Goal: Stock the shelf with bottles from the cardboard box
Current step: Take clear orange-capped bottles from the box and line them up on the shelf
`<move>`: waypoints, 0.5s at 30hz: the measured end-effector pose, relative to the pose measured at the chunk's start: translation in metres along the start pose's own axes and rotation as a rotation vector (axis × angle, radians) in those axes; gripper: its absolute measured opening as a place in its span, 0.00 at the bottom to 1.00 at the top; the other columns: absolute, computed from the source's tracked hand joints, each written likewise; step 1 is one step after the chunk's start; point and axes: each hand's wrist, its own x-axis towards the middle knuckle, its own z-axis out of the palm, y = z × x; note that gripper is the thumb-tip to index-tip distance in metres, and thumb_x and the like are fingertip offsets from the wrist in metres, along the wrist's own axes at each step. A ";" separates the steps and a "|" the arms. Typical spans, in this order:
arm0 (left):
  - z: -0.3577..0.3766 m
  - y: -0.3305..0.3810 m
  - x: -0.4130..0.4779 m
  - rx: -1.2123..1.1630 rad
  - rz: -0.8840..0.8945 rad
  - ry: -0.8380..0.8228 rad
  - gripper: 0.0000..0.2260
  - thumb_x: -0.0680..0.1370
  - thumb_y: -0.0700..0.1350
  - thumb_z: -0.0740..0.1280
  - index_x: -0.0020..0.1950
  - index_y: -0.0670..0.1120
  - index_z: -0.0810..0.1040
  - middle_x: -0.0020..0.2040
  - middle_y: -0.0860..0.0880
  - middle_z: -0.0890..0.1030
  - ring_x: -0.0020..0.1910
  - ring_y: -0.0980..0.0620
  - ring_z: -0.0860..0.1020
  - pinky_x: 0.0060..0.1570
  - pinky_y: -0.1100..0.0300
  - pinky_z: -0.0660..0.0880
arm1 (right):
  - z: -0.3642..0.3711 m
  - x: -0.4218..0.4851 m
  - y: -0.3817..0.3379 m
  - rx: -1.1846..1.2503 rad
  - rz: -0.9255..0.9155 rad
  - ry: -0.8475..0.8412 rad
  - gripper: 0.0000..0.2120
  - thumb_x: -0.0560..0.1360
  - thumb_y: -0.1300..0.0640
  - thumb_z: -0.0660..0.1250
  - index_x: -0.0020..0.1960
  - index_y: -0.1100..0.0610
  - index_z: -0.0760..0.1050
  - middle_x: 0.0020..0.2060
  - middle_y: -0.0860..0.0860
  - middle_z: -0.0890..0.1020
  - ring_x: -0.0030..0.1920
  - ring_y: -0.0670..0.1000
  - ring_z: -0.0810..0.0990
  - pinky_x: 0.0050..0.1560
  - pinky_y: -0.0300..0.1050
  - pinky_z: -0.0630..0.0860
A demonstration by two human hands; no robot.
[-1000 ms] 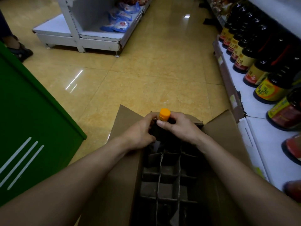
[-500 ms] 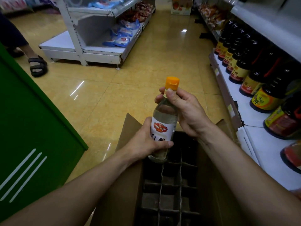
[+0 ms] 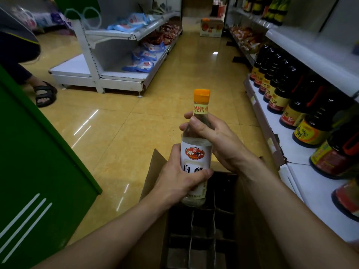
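Clear bottle (image 3: 196,152) with orange cap (image 3: 202,95) and white label, upright, held above the far end of the open cardboard box (image 3: 153,175), base just over the divider cells (image 3: 194,226). Left hand (image 3: 180,179) wraps the lower body over the label, thumb across the front. Right hand (image 3: 215,140) grips the shoulder and neck, fingers curled round the glass below the cap. Both hands clamped on this 1 bottle, close together, right above left. Visible cells dark; contents cannot be told. Shelf (image 3: 314,191) to the right, white, lowest tier carrying rows of dark bottles (image 3: 287,98) with red and yellow labels. Left side: green panel (image 3: 38,162) with 3 white stripes. Across the tiled floor (image 3: 147,121), another white shelving unit (image 3: 108,74) with blue packets (image 3: 143,63); a sandalled foot (image 3: 45,94) near its left end
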 end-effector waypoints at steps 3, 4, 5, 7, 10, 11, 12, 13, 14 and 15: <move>0.000 0.004 -0.001 -0.054 0.009 -0.015 0.24 0.71 0.48 0.82 0.59 0.55 0.71 0.47 0.60 0.84 0.45 0.60 0.85 0.41 0.66 0.81 | -0.003 0.000 -0.003 0.045 -0.017 -0.036 0.19 0.76 0.47 0.69 0.64 0.54 0.77 0.54 0.53 0.86 0.57 0.53 0.85 0.57 0.47 0.81; 0.000 0.006 -0.001 -0.075 0.007 -0.024 0.24 0.71 0.47 0.82 0.60 0.55 0.72 0.47 0.60 0.84 0.45 0.60 0.85 0.41 0.67 0.80 | -0.004 0.000 -0.004 0.072 -0.020 -0.051 0.19 0.77 0.48 0.68 0.64 0.55 0.77 0.54 0.54 0.86 0.57 0.54 0.85 0.58 0.48 0.82; 0.000 0.009 -0.001 -0.096 0.006 -0.041 0.24 0.71 0.48 0.82 0.60 0.56 0.73 0.47 0.59 0.85 0.45 0.60 0.85 0.41 0.67 0.80 | -0.005 0.000 -0.005 0.106 -0.022 -0.065 0.18 0.77 0.49 0.68 0.63 0.56 0.77 0.53 0.54 0.86 0.57 0.56 0.85 0.57 0.49 0.82; 0.001 0.014 0.000 -0.130 0.005 -0.089 0.27 0.68 0.52 0.81 0.62 0.56 0.73 0.49 0.59 0.85 0.47 0.60 0.85 0.44 0.66 0.81 | -0.006 0.000 -0.008 0.185 -0.012 -0.094 0.17 0.78 0.50 0.67 0.62 0.58 0.77 0.52 0.57 0.85 0.55 0.58 0.85 0.57 0.50 0.82; 0.002 0.018 0.001 -0.174 -0.001 -0.176 0.32 0.61 0.57 0.78 0.63 0.54 0.73 0.50 0.56 0.85 0.49 0.58 0.84 0.47 0.63 0.80 | -0.006 0.000 -0.011 0.280 0.009 -0.132 0.15 0.79 0.49 0.64 0.59 0.59 0.77 0.50 0.58 0.84 0.53 0.59 0.85 0.57 0.53 0.81; 0.003 0.019 0.000 -0.182 0.000 -0.201 0.33 0.61 0.57 0.77 0.64 0.53 0.72 0.50 0.56 0.85 0.49 0.58 0.84 0.47 0.63 0.80 | -0.006 -0.001 -0.012 0.298 0.013 -0.132 0.15 0.80 0.49 0.64 0.57 0.60 0.77 0.48 0.58 0.84 0.51 0.59 0.85 0.56 0.54 0.80; 0.004 0.019 0.000 -0.189 0.003 -0.217 0.33 0.61 0.57 0.77 0.64 0.52 0.72 0.50 0.55 0.85 0.49 0.58 0.84 0.47 0.64 0.80 | -0.007 -0.001 -0.012 0.307 0.015 -0.124 0.14 0.80 0.50 0.64 0.55 0.60 0.77 0.47 0.58 0.83 0.49 0.58 0.85 0.55 0.54 0.80; 0.005 0.019 0.000 -0.191 0.005 -0.224 0.34 0.61 0.57 0.77 0.64 0.52 0.72 0.50 0.54 0.85 0.49 0.58 0.84 0.47 0.64 0.80 | -0.007 -0.001 -0.012 0.309 0.017 -0.113 0.13 0.79 0.50 0.64 0.53 0.59 0.77 0.45 0.58 0.83 0.48 0.58 0.84 0.54 0.55 0.79; 0.006 0.020 0.000 -0.190 0.007 -0.223 0.34 0.61 0.57 0.77 0.64 0.52 0.72 0.51 0.53 0.84 0.49 0.58 0.84 0.47 0.64 0.80 | -0.007 -0.002 -0.013 0.307 0.016 -0.102 0.12 0.79 0.50 0.64 0.52 0.59 0.77 0.44 0.57 0.82 0.46 0.57 0.84 0.54 0.56 0.78; 0.008 0.020 -0.001 -0.184 0.008 -0.215 0.34 0.61 0.57 0.77 0.64 0.52 0.72 0.51 0.52 0.84 0.49 0.57 0.84 0.47 0.63 0.80 | -0.007 -0.002 -0.013 0.311 0.013 -0.093 0.12 0.79 0.50 0.65 0.51 0.59 0.77 0.44 0.57 0.82 0.45 0.57 0.83 0.53 0.56 0.78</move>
